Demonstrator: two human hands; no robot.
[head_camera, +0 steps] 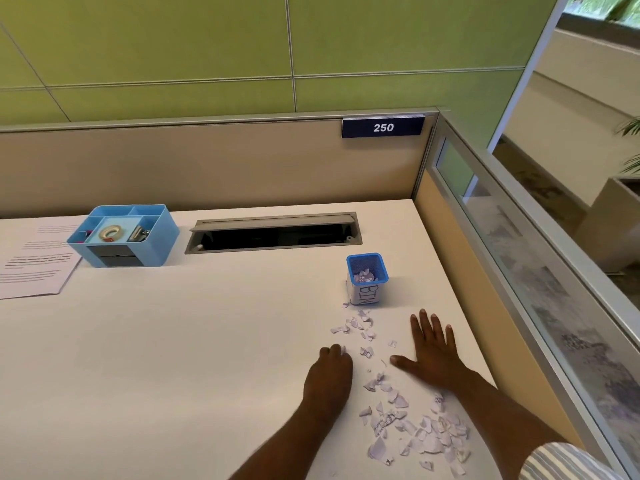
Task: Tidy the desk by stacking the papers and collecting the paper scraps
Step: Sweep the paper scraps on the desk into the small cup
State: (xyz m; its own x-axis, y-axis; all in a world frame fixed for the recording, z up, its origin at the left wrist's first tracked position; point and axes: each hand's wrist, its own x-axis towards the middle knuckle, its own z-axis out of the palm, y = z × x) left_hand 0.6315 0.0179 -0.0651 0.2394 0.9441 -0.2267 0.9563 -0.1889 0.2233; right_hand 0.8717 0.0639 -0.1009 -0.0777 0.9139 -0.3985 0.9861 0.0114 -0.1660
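Presently, we rest the right hand [433, 351] flat on the desk [207, 341], fingers straight and spread, holding nothing; the left hand [329, 372] has its fingers curled down at a scrap edge, and we cannot tell whether it pinches that scrap or merely touches it; the paper scraps [431, 443] lie in a trail between the hands, thickest at 5 o'clock beside the right forearm, thinning toward the bin [367, 295] at 12 o'clock from the hands; the bin holds some crumpled pieces; the papers [34, 268] lie at 9 o'clock, well apart, beside a blue organiser [156, 249].

Risks, in our judgement: a fast sweep scatters the light scraps or pushes them off the near edge; a hand knocks the small bin over, spilling it.

Legible writing: "BIN", hand-lettered sideways on the bin's label; "250" on the blue partition sign [383, 127]; the print on the papers is too blurred to read.
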